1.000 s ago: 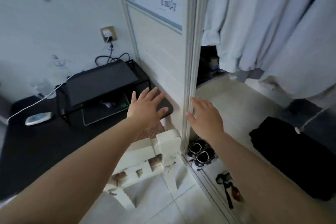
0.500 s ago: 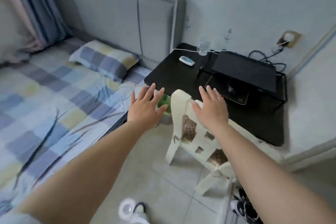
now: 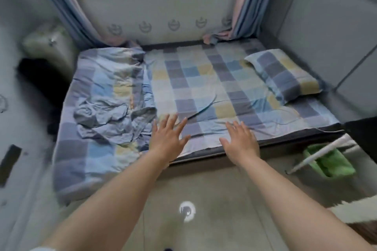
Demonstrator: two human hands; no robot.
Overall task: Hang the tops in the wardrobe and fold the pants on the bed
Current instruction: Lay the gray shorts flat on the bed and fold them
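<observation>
A crumpled grey-blue garment point(image 3: 110, 120) lies on the left part of the checked bed point(image 3: 204, 79). Whether it is a top or pants I cannot tell. My left hand point(image 3: 167, 138) hovers with fingers spread just right of that garment, over the bed's near edge. My right hand point(image 3: 240, 142) is stretched out flat over the same edge, further right. Both hands hold nothing. The wardrobe is out of view.
A folded checked quilt point(image 3: 95, 79) covers the bed's left side, a pillow point(image 3: 285, 73) lies at the right by the grey headboard point(image 3: 326, 26). A green bin point(image 3: 330, 161) and a white chair leg point(image 3: 318, 153) stand on the floor at the right. Curtains flank the window behind.
The view has swung left from the wardrobe, past the chair and black side table, to face the bed. Both hands stay open and outstretched, now over the bed's edge.
</observation>
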